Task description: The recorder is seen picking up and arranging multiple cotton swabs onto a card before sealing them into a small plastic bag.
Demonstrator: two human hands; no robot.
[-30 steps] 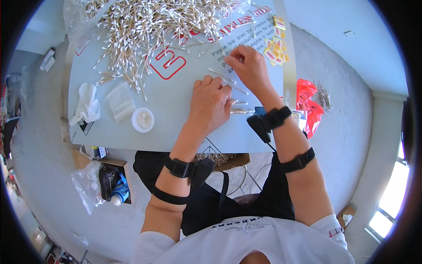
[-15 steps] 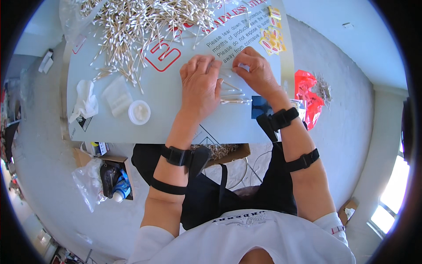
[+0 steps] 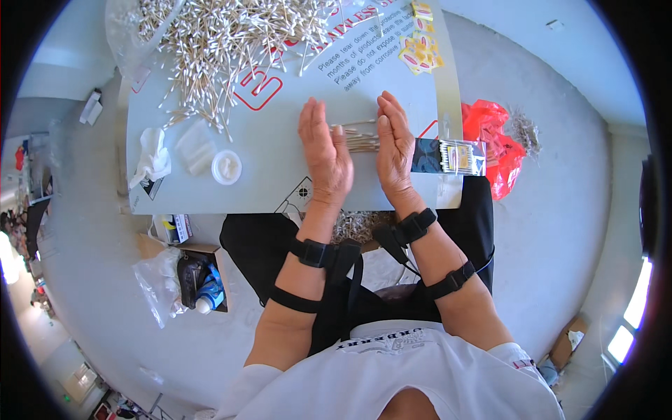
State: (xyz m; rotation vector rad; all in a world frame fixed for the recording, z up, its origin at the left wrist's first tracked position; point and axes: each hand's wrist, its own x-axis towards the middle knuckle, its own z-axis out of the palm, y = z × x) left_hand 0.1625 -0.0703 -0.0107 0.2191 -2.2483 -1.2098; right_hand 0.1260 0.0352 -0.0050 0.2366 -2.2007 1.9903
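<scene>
Well off to the left of our fingers lie a crumpled white tissue [image 3: 152,158], a small clear plastic bag [image 3: 194,145] and, just beside that, a round white lid [image 3: 227,167], all resting on the pale grey sheet [image 3: 280,140] that covers the table. Up and to the left of our fingertips spreads the big heap of cotton swabs [image 3: 217,42], loose sticks trailing down toward us. Our left hand [image 3: 324,157] stands on its edge with the fingers straight, flat and pressed together, gripping nothing, the palm turned to the right. Between the two palms lies a small bundle of cotton swabs [image 3: 358,138], sideways on the sheet, its ends touching or nearly touching each palm; we cannot tell how hard they are pressed. Our right hand [image 3: 394,150] mirrors the left, fingers extended and closed side by side, palm turned left against the bundle, holding nothing within a grasp. Just right of that hand sits a packed bag of swabs [image 3: 458,155], and beyond it, past the table edge, a red plastic bag [image 3: 495,143].
</scene>
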